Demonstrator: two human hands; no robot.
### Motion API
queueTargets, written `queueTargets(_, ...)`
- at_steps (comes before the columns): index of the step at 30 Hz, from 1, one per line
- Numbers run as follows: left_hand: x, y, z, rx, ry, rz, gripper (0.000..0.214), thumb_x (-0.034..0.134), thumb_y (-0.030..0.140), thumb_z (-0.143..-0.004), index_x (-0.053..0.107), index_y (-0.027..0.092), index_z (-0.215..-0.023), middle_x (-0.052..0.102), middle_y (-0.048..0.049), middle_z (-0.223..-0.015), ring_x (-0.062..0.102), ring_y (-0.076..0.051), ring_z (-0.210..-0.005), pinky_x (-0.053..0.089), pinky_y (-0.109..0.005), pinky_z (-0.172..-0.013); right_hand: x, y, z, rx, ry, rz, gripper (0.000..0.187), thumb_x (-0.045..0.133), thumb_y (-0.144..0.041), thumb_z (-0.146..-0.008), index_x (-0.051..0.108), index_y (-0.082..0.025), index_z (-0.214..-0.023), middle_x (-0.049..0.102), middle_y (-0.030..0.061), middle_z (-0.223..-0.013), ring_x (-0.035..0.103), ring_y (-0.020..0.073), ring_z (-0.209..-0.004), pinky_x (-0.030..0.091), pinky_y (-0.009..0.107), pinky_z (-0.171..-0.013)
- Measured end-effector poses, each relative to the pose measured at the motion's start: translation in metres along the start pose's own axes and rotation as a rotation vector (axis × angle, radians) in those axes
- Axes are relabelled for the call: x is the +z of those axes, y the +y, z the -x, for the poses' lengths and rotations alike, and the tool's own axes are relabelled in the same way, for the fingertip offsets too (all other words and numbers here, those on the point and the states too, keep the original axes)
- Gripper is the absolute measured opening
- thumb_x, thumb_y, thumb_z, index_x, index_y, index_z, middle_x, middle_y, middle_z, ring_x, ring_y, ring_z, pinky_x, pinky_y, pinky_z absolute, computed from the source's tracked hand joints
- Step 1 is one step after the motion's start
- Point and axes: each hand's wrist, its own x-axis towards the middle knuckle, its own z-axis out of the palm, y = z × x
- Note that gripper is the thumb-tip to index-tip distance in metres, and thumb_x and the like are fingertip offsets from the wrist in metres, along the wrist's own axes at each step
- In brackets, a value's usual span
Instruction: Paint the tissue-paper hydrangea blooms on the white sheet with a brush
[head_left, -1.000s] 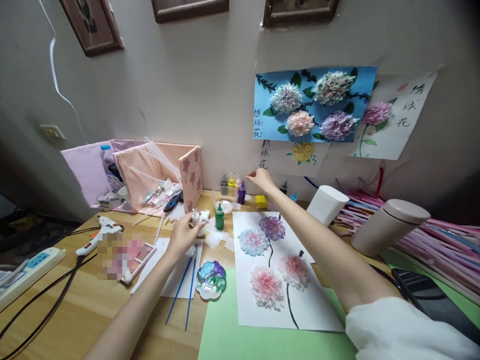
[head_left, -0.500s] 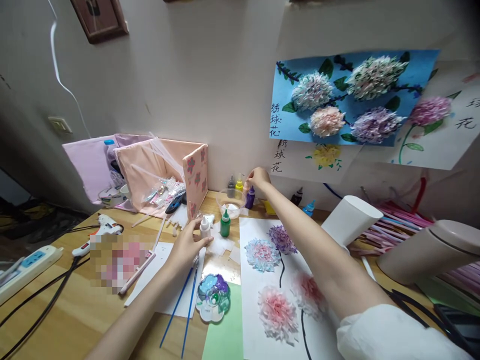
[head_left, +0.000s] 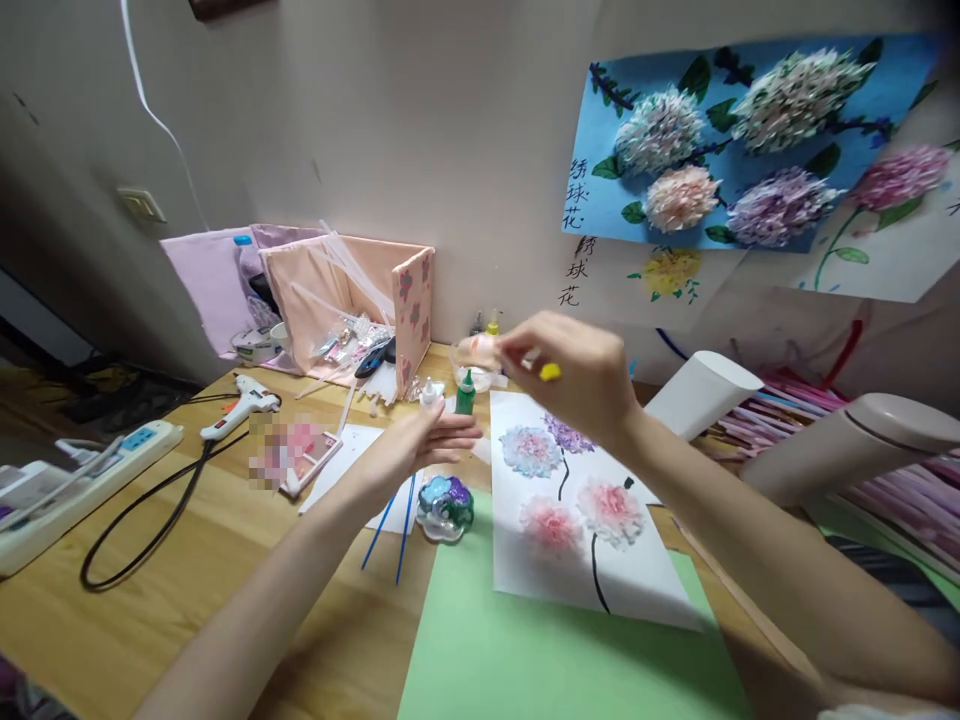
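My right hand (head_left: 574, 365) is raised above the back of the table, its fingers closed on a peach-coloured paint bottle (head_left: 478, 350) that is blurred and tilted on its side. A small yellow patch (head_left: 551, 371) shows beside the palm; I cannot tell what it belongs to. My left hand (head_left: 446, 435) is open, fingers stretched out, just in front of the white paint bottle (head_left: 430, 392). Close by stands a green paint bottle (head_left: 465, 394). White paper (head_left: 540, 575) with several fluffy flowers and black stems lies below my right hand.
A flower-shaped paint palette (head_left: 445, 508) and two blue brushes (head_left: 406, 525) lie before my left hand. Green paper (head_left: 480, 640) covers the front. At left are a glue gun (head_left: 251, 400) and power strip (head_left: 90, 495); at right, a tumbler (head_left: 817, 455). A fabric box (head_left: 412, 310) stands behind.
My right hand has lifted the peach paint bottle from the back row and brought it nearer. My left hand has let go of the white bottle and straightened its fingers. The view has shifted.
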Motion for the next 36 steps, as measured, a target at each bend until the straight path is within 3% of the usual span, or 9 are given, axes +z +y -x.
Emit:
queueTargets(1,0.003,-0.001,-0.001,-0.012,-0.080,0.150,0.059,0.038,0.064,-0.086,0.067,0.013,-0.100,0.066,-0.0158,-0.107,0.060,-0.027,-0.105,0.048,-0.038,-0.091,-0.001,-0.012,0.016,-0.030,-0.071,-0.019,0.018,0.053,-0.032,-0.085,0.068,-0.025,-0.077,0.067,0.0020,-0.074,0.059,0.0142,-0.065,0.049,0.029,-0.067)
queueTargets(3,0.007,-0.006,-0.002,0.002,-0.101,0.340,0.057,0.044,0.063,-0.085,0.067,0.013,-0.094,0.067,-0.0157,-0.105,0.060,-0.026,-0.106,0.048,-0.035,-0.094,0.001,-0.028,0.047,-0.106,-0.234,-0.053,0.019,0.050,-0.031,-0.087,0.068,-0.027,-0.087,0.070,0.0028,-0.085,0.063,0.0159,-0.076,0.051,0.029,-0.069)
queueTargets(7,0.005,-0.029,0.005,0.066,0.036,0.363,0.044,0.063,0.053,-0.079,0.066,0.013,-0.096,0.067,-0.0121,-0.103,0.060,-0.024,-0.105,0.046,-0.035,-0.096,0.006,-0.033,0.085,-0.111,-0.392,-0.028,0.019,0.049,-0.024,-0.088,0.066,-0.028,-0.096,0.070,0.0047,-0.093,0.063,0.0203,-0.091,0.051,0.033,-0.074)
queueTargets(11,-0.003,-0.051,0.014,0.190,0.152,0.125,0.044,0.071,0.046,-0.073,0.065,0.013,-0.101,0.067,-0.0109,-0.105,0.058,-0.027,-0.107,0.044,-0.037,-0.094,0.013,-0.032,0.096,0.128,-0.348,-0.002,0.015,0.065,-0.025,-0.078,0.065,-0.026,-0.093,0.069,0.0073,-0.094,0.060,0.0258,-0.092,0.049,0.039,-0.074)
queueTargets(15,-0.001,-0.061,0.018,0.327,0.177,-0.173,0.034,0.074,0.038,-0.071,0.066,0.014,-0.094,0.066,-0.0092,-0.102,0.058,-0.027,-0.104,0.043,-0.037,-0.093,0.042,-0.036,0.103,0.362,-0.407,-0.316,0.021,0.067,-0.033,-0.075,0.064,-0.025,-0.094,0.068,0.0051,-0.097,0.061,0.0224,-0.088,0.049,0.038,-0.076)
queueTargets(19,0.007,-0.064,0.019,0.339,0.190,-0.159,0.032,0.076,0.032,-0.069,0.063,0.015,-0.092,0.066,-0.0064,-0.100,0.059,-0.025,-0.102,0.044,-0.036,-0.092,0.070,-0.038,0.110,0.514,-0.309,-0.523,0.020,0.066,-0.027,-0.074,0.065,-0.022,-0.093,0.069,0.0047,-0.094,0.064,0.0197,-0.084,0.050,0.037,-0.078)
queueTargets(25,0.004,-0.067,0.020,0.315,0.122,-0.030,0.034,0.074,0.034,-0.070,0.064,0.015,-0.097,0.066,-0.0071,-0.102,0.060,-0.025,-0.100,0.047,-0.035,-0.088,0.079,-0.033,0.113,0.564,-0.317,-0.563,0.020,0.066,-0.027,-0.073,0.065,-0.021,-0.092,0.069,0.0041,-0.092,0.065,0.0195,-0.085,0.051,0.036,-0.080)
queueTargets(32,0.004,-0.068,0.023,0.449,0.200,-0.072,0.030,0.078,0.028,-0.065,0.068,0.016,-0.090,0.064,-0.0058,-0.101,0.060,-0.022,-0.099,0.045,-0.031,-0.091,0.081,-0.037,0.114,0.498,-0.267,-0.573,0.028,0.066,-0.023,-0.071,0.063,-0.020,-0.099,0.069,0.0041,-0.098,0.064,0.0191,-0.089,0.051,0.034,-0.082)
queueTargets(36,0.009,-0.069,0.024,0.400,0.104,0.043,0.040,0.079,0.028,-0.065,0.067,0.018,-0.101,0.064,-0.0061,-0.107,0.058,-0.023,-0.103,0.044,-0.032,-0.092,0.078,-0.038,0.112,0.417,-0.238,-0.555,0.021,0.063,-0.019,-0.072,0.063,-0.020,-0.094,0.068,0.0034,-0.091,0.064,0.0182,-0.084,0.050,0.033,-0.080)
